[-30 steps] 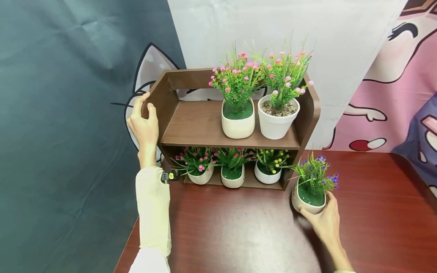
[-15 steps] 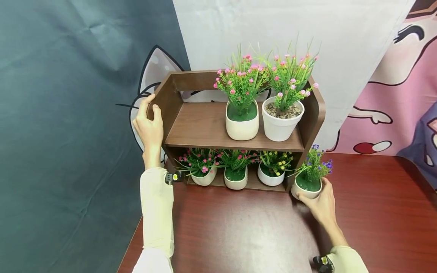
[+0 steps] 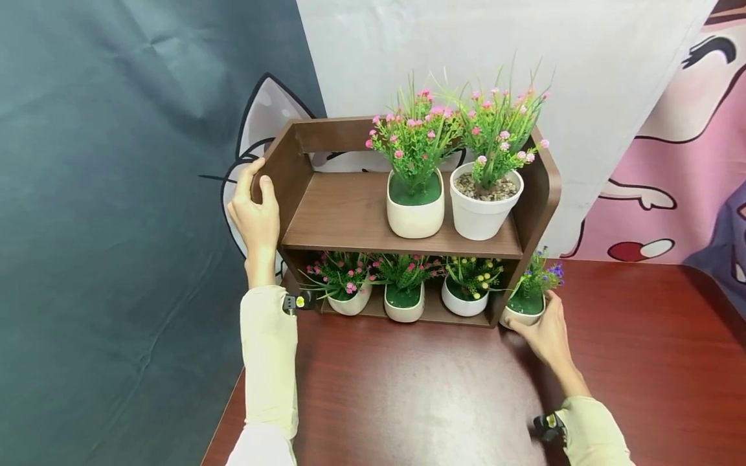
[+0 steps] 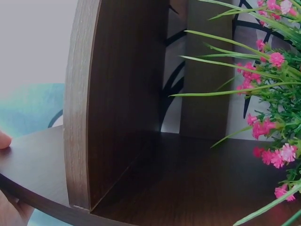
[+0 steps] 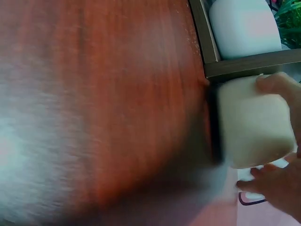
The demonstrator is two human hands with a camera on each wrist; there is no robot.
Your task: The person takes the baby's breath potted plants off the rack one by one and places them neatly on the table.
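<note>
At the left end of a brown two-tier shelf [image 3: 344,217], the left hand [image 3: 254,217] grips the side panel, thumb on the inner side and fingers outside. The right hand [image 3: 548,330] holds a cream pot [image 3: 520,317] with purple flowers, close beside the shelf's right side. In the right wrist view the thumb lies on the cream pot [image 5: 256,122] near the shelf's edge, and the other fingers of the right hand [image 5: 277,183] are spread at its far side. The left wrist view shows the shelf's side panel [image 4: 77,103] and part of the left hand [image 4: 11,207].
On the upper tier stand a cream pot [image 3: 415,219] and a white pot [image 3: 480,217] with pink flowers. The lower tier holds two pots [image 3: 405,312] with pink flowers and a white one [image 3: 464,305] with yellow flowers. Beneath is a reddish-brown table [image 3: 408,388].
The right hand has moved the purple-flowered pot away from the person and slightly left, up against the shelf's right side. The left hand has kept its grip on the shelf.
</note>
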